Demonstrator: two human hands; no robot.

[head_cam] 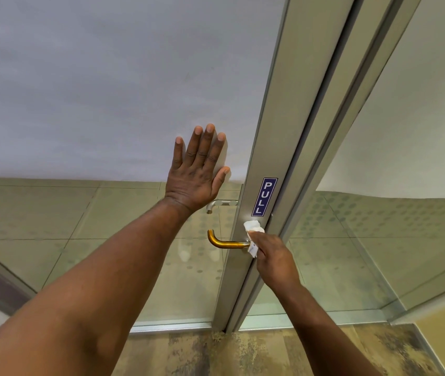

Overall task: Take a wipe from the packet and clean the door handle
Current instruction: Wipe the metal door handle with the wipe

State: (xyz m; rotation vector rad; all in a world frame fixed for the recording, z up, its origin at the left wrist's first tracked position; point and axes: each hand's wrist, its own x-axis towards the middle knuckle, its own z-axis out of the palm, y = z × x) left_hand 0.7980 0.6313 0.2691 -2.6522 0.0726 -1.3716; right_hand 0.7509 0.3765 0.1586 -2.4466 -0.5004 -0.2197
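Observation:
A brass lever door handle (222,242) sticks out to the left from the metal door frame (266,147). My right hand (273,260) is shut on a crumpled white wipe (253,229) and presses it against the frame at the base of the handle, just below a blue PULL sticker (264,196). My left hand (198,169) lies flat with fingers spread on the frosted glass of the door, above and left of the handle. The wipe packet is not in view.
A second, silver handle (220,204) shows through the glass just under my left palm. A fixed glass panel (395,137) stands right of the door. Patterned carpet (256,354) lies below the door's bottom rail.

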